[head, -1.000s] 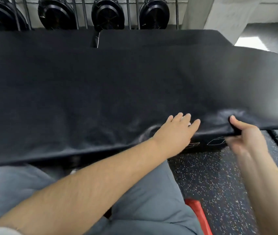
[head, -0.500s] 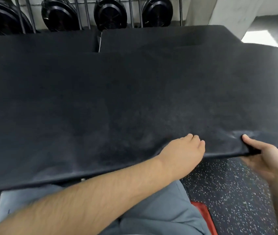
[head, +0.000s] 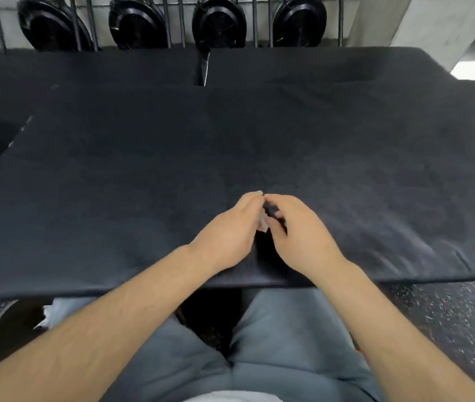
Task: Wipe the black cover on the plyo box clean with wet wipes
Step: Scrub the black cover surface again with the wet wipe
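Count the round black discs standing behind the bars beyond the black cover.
4. One disc far left, one left of centre, one at centre, one right of centre, all behind the bars along the top. Others may lie outside the frame.

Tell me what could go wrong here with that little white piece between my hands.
The white piece between your left hand and right hand looks tiny beside the wide black cover, so it may miss areas. The cover's near edge overhangs your lap; hard rubbing could bunch or drag it.
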The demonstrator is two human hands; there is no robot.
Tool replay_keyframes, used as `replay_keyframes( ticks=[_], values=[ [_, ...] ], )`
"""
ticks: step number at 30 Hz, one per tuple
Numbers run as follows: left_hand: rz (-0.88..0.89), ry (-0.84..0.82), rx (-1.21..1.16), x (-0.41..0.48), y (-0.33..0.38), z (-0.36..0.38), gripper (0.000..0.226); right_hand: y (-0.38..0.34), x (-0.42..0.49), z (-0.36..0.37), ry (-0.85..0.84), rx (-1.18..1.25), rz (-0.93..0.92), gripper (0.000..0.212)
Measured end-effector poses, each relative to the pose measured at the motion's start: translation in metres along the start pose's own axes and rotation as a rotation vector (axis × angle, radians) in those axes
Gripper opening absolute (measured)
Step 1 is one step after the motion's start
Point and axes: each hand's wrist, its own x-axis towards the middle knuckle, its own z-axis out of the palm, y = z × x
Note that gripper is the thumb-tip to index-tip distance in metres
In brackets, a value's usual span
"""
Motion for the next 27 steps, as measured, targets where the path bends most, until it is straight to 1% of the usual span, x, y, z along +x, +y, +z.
replay_keyframes(
  ticks=[2, 4, 5, 7, 9, 12, 14, 15, 18, 21, 23, 25, 27],
  values=[
    [-0.063, 0.079, -0.015, -0.016, -0.023, -0.013, 0.035, -0.021, 0.016, 0.020, -0.029, 0.045, -0.056, 0.033],
    [-0.121, 0.122, -0.013, -0.032, -0.038, -0.026, 0.027, -0.038, 0.028, 0.039, -0.079, 0.035, -0.124, 0.021],
    [-0.148, 0.143, -0.005, -0.041, -0.044, -0.034, 0.025, -0.046, 0.033, 0.049, -0.105, 0.027, -0.163, 0.019],
    [-0.177, 0.175, -0.001, -0.063, -0.053, -0.046, 0.033, -0.054, 0.038, 0.066, -0.133, 0.002, -0.223, 0.020],
    [-0.195, 0.172, 0.035, -0.090, -0.067, -0.061, 0.048, -0.056, 0.040, 0.080, -0.085, -0.053, -0.271, 0.019],
    [-0.125, 0.091, 0.121, -0.137, -0.089, -0.081, 0.062, -0.052, 0.037, 0.092, 0.045, -0.105, -0.296, 0.015],
    [-0.077, 0.009, 0.189, -0.166, -0.100, -0.085, 0.075, -0.050, 0.031, 0.094, 0.011, -0.120, -0.300, 0.019],
    [-0.067, -0.031, 0.225, -0.175, -0.104, -0.085, 0.077, -0.050, 0.028, 0.094, -0.019, -0.121, -0.312, 0.020],
    [-0.037, -0.077, 0.287, -0.184, -0.106, -0.086, 0.067, -0.057, 0.013, 0.094, -0.096, -0.128, -0.388, 0.018],
    [0.034, -0.063, 0.383, -0.179, -0.100, -0.090, 0.062, -0.069, -0.008, 0.096, -0.170, -0.156, -0.472, 0.021],
    [0.094, -0.047, 0.407, -0.178, -0.094, -0.091, 0.060, -0.069, -0.010, 0.091, -0.167, -0.207, -0.518, 0.019],
    [0.129, -0.040, 0.389, -0.181, -0.082, -0.089, 0.058, -0.066, 0.002, 0.083, -0.134, -0.238, -0.488, 0.017],
    [0.169, -0.043, 0.359, -0.189, -0.067, -0.083, 0.057, -0.066, 0.016, 0.074, -0.175, -0.208, -0.359, 0.021]
  ],
)
